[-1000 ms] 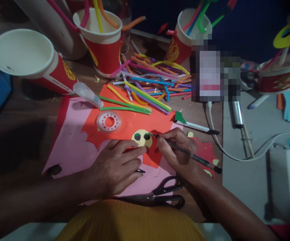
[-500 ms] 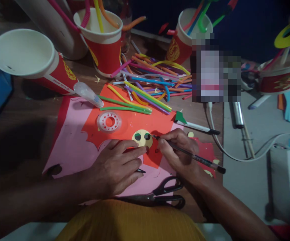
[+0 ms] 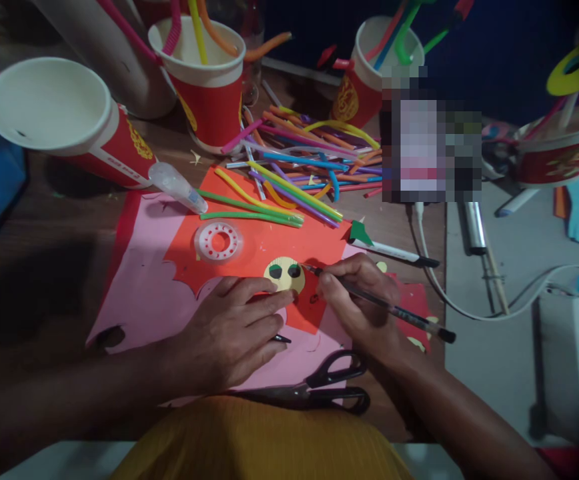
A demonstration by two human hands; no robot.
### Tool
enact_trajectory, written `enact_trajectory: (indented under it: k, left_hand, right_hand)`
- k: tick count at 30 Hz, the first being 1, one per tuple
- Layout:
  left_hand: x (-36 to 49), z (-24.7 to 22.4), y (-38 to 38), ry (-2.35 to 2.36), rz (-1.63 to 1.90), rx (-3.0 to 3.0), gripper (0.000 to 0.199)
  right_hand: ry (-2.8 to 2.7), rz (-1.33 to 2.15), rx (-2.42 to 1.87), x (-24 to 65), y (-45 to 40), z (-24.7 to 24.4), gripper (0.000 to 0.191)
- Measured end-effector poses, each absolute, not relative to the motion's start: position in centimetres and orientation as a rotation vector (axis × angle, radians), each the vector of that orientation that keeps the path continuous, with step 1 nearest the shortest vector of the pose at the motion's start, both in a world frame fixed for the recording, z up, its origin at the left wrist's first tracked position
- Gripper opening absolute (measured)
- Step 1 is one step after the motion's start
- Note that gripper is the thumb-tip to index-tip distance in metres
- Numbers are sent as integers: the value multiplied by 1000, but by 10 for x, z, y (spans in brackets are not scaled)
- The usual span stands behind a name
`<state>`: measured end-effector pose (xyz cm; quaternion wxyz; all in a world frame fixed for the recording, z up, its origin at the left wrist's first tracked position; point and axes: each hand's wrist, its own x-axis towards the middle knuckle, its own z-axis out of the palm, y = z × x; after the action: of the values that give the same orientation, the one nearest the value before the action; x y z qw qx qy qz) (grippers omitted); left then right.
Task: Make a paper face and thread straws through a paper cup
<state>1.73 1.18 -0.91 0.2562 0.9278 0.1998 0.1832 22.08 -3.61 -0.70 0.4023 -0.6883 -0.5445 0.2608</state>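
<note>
A small pale-yellow paper disc [image 3: 285,282] with two black eyes, green lids and fine lashes lies on orange paper [image 3: 254,240]. My left hand [image 3: 237,327] rests palm down with outstretched fingers, its fingertips pressing the disc's lower left edge. A dark pointed tip [image 3: 282,339] pokes out from under those fingers; the rest of it is hidden. Pinched in my right hand [image 3: 362,293] is a black pen [image 3: 394,310], its point close to the disc's upper right edge by the right eye. Pink paper [image 3: 149,287] spreads beneath the orange sheet.
Black-handled scissors [image 3: 309,397] lie near my body. Behind the papers are a heap of coloured straws [image 3: 314,153], a tape roll [image 3: 218,241] and several paper cups [image 3: 209,100]. A white marker [image 3: 389,253] and a white cable [image 3: 427,267] lie to the right.
The pen point has shifted slightly right and up, off the eye's lashes toward the disc's edge. My left hand stays in place on the disc.
</note>
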Motion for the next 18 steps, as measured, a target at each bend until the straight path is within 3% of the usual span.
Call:
enact_trajectory:
  k: [18]
  left_hand:
    - [16, -9, 12, 542, 472, 2507, 8]
  right_hand:
    - [-1446, 644, -1740, 222, -35, -4, 9]
